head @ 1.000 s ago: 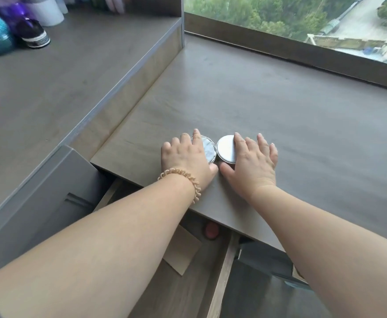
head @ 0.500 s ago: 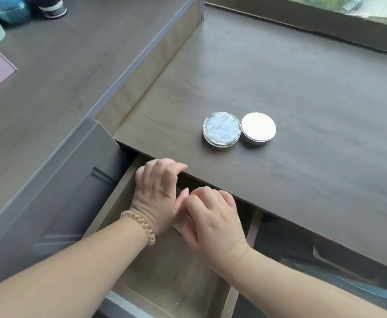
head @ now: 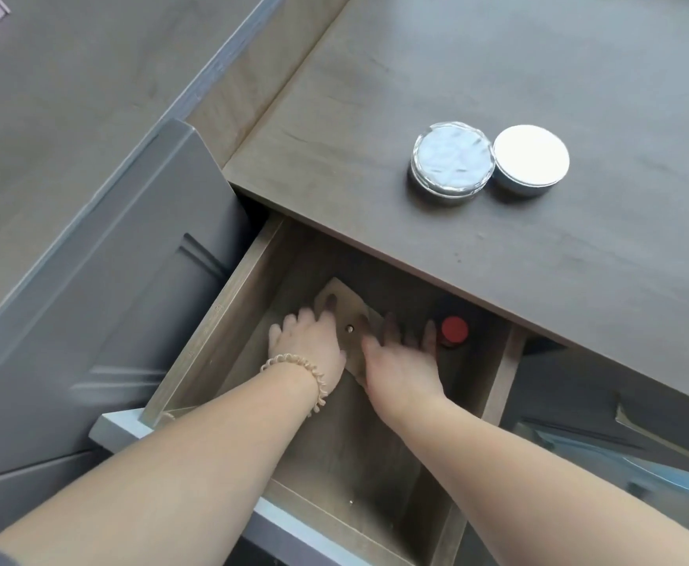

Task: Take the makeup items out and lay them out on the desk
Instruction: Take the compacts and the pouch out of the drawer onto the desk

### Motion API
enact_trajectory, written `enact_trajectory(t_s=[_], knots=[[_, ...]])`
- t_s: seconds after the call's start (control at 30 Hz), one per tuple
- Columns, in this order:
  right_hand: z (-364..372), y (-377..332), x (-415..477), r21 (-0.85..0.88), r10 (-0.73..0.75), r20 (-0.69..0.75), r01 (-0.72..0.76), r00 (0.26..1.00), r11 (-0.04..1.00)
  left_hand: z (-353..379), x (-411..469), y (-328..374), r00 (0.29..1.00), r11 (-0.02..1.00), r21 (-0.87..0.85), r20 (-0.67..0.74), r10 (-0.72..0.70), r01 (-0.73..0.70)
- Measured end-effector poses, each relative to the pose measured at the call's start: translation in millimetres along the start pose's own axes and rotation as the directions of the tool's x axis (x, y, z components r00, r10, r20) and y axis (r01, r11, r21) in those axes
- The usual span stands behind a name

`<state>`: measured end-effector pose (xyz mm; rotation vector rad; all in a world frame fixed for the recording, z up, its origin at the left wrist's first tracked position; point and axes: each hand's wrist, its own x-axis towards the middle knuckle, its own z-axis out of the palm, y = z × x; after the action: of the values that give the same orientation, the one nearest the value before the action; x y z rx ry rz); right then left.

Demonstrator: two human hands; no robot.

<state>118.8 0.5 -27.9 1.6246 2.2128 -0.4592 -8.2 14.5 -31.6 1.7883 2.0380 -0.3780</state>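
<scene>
Hands down in the open drawer (head: 195, 345) now, and we see both of them spread flat on a tan card-like piece (head: 345, 310) that lies on the drawer floor. Our left hand (head: 310, 347) rests on the card's left part, fingers splayed and reaching toward its far corner, a coiled beige hair tie (head: 300, 371) round the wrist. Our right hand (head: 402, 361) lies just beside it, fingers fanned forward, the hand open with nothing gripped inside it. Between the two hands we catch a small metal stud (head: 350, 328) on the card. Whether either hand has actually pinched the card's edge, we cannot tell; they look pressed on top of it.

Just past our right fingertips sits a dark little jar with a red cap (head: 454, 330), tucked in shadow under the edge of the surface (head: 559, 259), apart from the hand but near.

Up on the surface we have two round makeup tins laid out side by side, touching: a clear-topped tin (head: 451, 163) with crinkled silver showing, and to its right a plain silver-lidded tin (head: 531, 159). Both sit flat, lids on, well away from the hands.

At the lower right edge, something pale blue (head: 637, 459) is only partly visible.
</scene>
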Motion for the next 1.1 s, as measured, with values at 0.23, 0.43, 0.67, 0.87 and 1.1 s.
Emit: enact_trajectory(t_s=[0.23, 0.43, 0.67, 0.87, 1.1], knots=[[-0.7, -7.3, -5.1, -0.019, 0.004, -0.127, -0.006, 0.992, 1.0, 12.8, -0.2, -3.1, 0.999, 1.0, 0.023, -0.045, -0.013, 0.014], [-6.7, -2.8, -17.5, -0.008, -0.008, -0.199, 0.007, 0.98, 1.0, -3.3, -16.8, -10.8, 0.987, 0.997, -0.062, -0.159, 0.035, -0.046], [-43.0, -0.1, -43.4, 0.246, -0.062, -0.309, 0.143, 0.949, 0.959, -61.8, -49.5, -27.8, 0.95, 0.986, -0.026, -0.272, 0.152, -0.165], [-101.7, 28.9, -52.8, 0.239, 0.032, -0.75, 0.226, 0.661, 0.944, -134.2, -64.7, -10.3, 0.866, 0.972, -0.015, -0.456, 0.203, -0.236], [-172.9, 90.3, -43.5, 0.295, 0.141, -0.679, 0.091, 0.721, 0.951, -192.3, -30.2, 66.1, 0.839, 0.97, -0.075, -0.52, 0.161, -0.233]])
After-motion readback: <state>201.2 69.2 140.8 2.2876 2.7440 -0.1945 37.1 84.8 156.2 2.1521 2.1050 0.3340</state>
